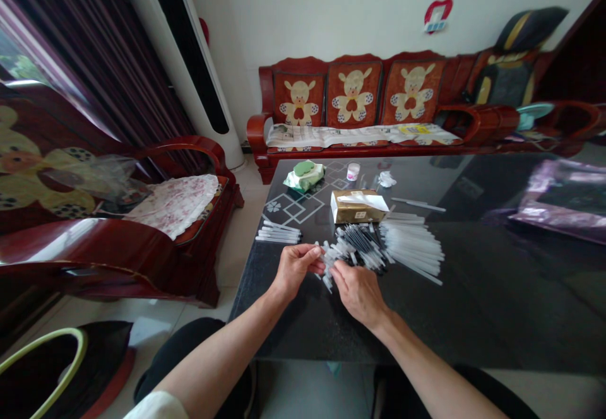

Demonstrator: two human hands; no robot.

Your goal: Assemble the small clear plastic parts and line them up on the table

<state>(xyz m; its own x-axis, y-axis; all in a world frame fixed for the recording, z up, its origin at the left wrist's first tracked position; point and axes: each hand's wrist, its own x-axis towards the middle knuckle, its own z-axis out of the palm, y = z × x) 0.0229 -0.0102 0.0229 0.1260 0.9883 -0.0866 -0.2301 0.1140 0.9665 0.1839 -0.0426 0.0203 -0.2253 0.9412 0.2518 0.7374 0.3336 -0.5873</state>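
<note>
My left hand [297, 271] is over the dark table with its thumb and fingers pinched together at the edge of a pile of small whitish plastic pieces [333, 253]. What it pinches is too small to make out. My right hand [358, 291] reaches into the same pile from the right, fingers bent and closed, their tips partly hidden. Just beyond lies a heap of thin black-and-clear pen refills [362, 242]. To its right, translucent white pen barrels [411, 245] are fanned out. Several white pens with black ends [278, 233] lie side by side left of my hands.
Behind the heaps stands a gold tissue box [360, 207]. Farther back are a green wipes pack [305, 176], a small white cup [353, 171] and a crumpled tissue [387, 179]. A purple plastic package [563, 198] lies at the right. The table's front edge [326, 361] is near my knees.
</note>
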